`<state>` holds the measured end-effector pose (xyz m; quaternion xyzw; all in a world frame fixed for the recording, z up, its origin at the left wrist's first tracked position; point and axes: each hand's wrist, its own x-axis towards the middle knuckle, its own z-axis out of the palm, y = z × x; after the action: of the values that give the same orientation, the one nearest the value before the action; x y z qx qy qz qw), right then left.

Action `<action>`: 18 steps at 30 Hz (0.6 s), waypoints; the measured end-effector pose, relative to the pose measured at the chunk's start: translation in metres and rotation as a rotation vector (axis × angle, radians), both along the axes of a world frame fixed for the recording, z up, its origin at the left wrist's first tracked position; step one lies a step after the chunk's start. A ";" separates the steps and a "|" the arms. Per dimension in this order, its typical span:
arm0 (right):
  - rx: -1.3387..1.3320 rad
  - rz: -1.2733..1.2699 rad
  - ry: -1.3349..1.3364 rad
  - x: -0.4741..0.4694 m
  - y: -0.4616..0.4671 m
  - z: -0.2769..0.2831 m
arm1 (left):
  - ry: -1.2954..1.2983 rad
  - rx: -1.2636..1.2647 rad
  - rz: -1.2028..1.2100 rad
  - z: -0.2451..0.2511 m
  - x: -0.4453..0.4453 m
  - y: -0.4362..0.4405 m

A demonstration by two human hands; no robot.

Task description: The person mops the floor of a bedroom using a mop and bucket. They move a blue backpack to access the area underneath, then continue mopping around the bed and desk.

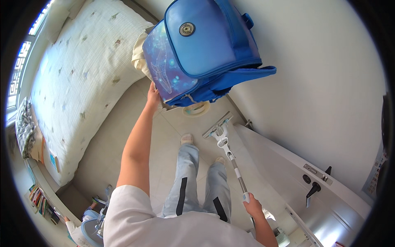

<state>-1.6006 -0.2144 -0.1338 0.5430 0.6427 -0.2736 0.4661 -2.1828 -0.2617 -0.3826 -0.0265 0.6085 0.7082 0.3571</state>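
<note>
My left hand [153, 96] reaches forward to the lower left corner of a blue and purple school backpack [203, 46]. Its fingers are partly hidden there, so whether it grips the bag or something behind it is unclear. Cream fabric [141, 57] hangs beside the bag's left side. My right hand [254, 205] is closed around the handle of a flat sponge mop [239, 176]. The mop's wide head [218, 125] rests on the tiled floor, ahead of my feet and to the right.
A round cream-rimmed object [196, 110] shows under the backpack. On the left is a bed [89, 74] with a patterned cover. A white door [296, 166] with a black handle [313, 189] stands open at right. At lower left, a person [74, 230] sits in a blue chair [92, 230] near books [40, 200].
</note>
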 end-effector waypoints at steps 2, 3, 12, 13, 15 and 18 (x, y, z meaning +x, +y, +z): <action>0.022 0.036 0.016 0.004 0.004 -0.002 | 0.021 -0.033 -0.025 -0.003 -0.014 -0.027; 0.031 0.053 0.029 0.003 0.005 -0.005 | 0.036 -0.052 -0.037 -0.001 -0.021 -0.038; 0.079 0.143 0.027 -0.035 0.043 -0.027 | 1.356 -0.438 -0.396 0.239 0.052 0.012; 0.078 0.195 0.059 -0.051 0.054 -0.027 | 1.474 -0.534 -0.660 0.260 0.071 0.037; 0.070 0.241 0.064 -0.068 0.062 -0.028 | 1.582 -0.727 -0.849 0.233 0.068 0.056; 0.103 0.266 0.138 -0.086 0.077 -0.040 | 1.633 -0.882 -1.033 0.170 0.057 0.029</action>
<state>-1.6865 -0.1373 -0.1743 0.4561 0.7527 -0.2130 0.4244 -2.1255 -0.2326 -0.2127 0.5915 0.8042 -0.0098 0.0566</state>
